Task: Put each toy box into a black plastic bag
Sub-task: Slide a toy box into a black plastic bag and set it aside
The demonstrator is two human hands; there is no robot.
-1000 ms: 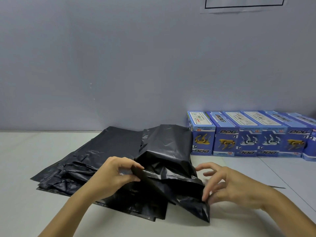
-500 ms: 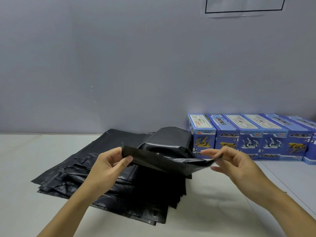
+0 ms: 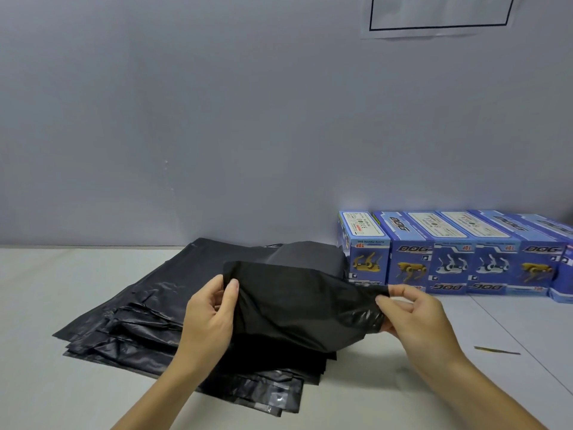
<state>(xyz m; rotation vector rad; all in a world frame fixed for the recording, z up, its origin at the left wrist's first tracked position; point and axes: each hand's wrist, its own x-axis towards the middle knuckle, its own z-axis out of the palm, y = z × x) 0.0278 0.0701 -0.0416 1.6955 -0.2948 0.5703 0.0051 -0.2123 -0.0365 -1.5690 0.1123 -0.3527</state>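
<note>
Above a pile of black plastic bags [image 3: 130, 324] on the pale table [image 3: 46, 383], one black bag [image 3: 297, 302] is held up between two hands. At its left edge the left hand [image 3: 210, 318] pinches the plastic, thumb on the near face and fingers curled behind it. At the right edge the right hand [image 3: 415, 318] grips a bunched corner between thumb and fingers. The bag hangs slack between them, its lower edge drooping toward the pile; whether its mouth is open, or whether anything lies inside it, cannot be told.

The pile lies flat, its sheets fanned out in layers at the left and near edges; several layers show, too many and too overlapped to count. Behind the held bag, a dark grey bulging bag [image 3: 307, 252] rests on the far end of the pile, against the wall [image 3: 217, 119]; what fills it is hidden.

Along the wall to the right stands a row of blue toy boxes [image 3: 449, 252], side by side and touching, each printed with a robot dog. Five show whole fronts, and a sixth is cut off by the right edge. None of these is inside a bag. The leftmost box [image 3: 366, 256] stands just beside the bulging bag.

A thin yellowish strip [image 3: 496, 350] lies on the table to the right of the right hand, and a sheet of paper [image 3: 440, 17] with a black outline hangs on the wall above.
</note>
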